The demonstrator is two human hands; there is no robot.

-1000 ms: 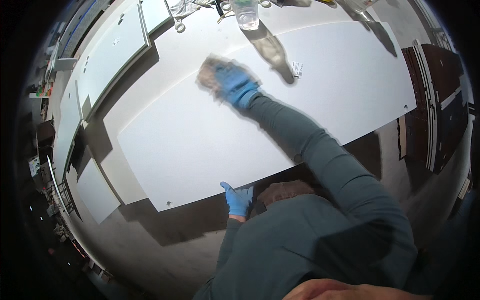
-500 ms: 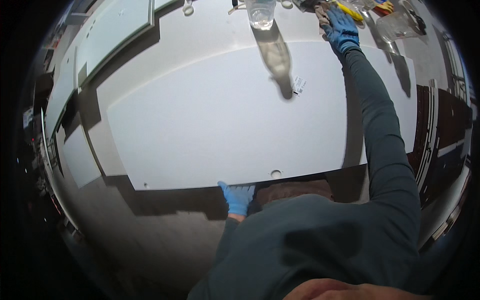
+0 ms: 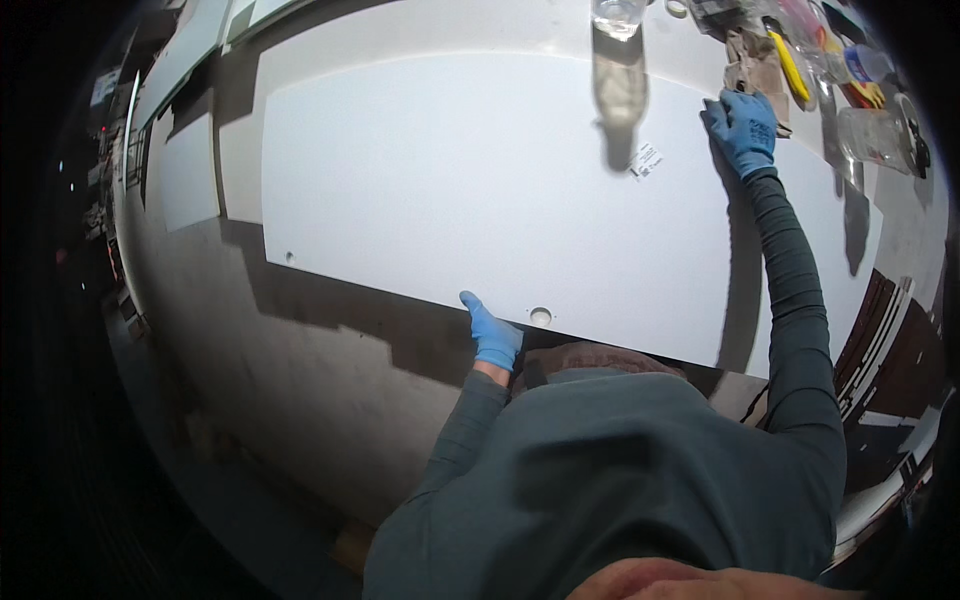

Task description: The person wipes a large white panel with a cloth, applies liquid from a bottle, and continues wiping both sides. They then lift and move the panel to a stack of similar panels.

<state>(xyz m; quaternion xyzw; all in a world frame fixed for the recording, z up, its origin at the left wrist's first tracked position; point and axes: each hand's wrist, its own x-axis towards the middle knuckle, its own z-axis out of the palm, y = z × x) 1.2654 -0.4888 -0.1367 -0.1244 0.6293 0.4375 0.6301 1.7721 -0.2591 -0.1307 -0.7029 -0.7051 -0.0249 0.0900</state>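
Note:
A large white panel (image 3: 450, 170) lies flat in front of me, with a round hole near its near edge. My left hand (image 3: 494, 332), in a blue glove, holds that near edge just left of the hole, thumb on top; its other fingers are partly hidden. At the far right of the panel, my right hand (image 3: 745, 130), also gloved in blue, has its fingers bent over the near end of a brown cloth (image 3: 757, 68). Beside the cloth lies a yellow-handled tool (image 3: 790, 68), perhaps a utility knife. A small printed label (image 3: 646, 160) sits on the panel.
A clear plastic container (image 3: 617, 18) stands beyond the panel and casts a long shadow. Several clear bottles and a clear jar (image 3: 876, 138) crowd the far right. Dark brown boards (image 3: 872, 345) are stacked at the right. Another white panel (image 3: 190, 165) lies at the left.
My view has turned, so the panel appears tilted and higher. My right hand has drawn back toward me, its fingers now bent at the cloth's near end. My left hand stays at the near edge.

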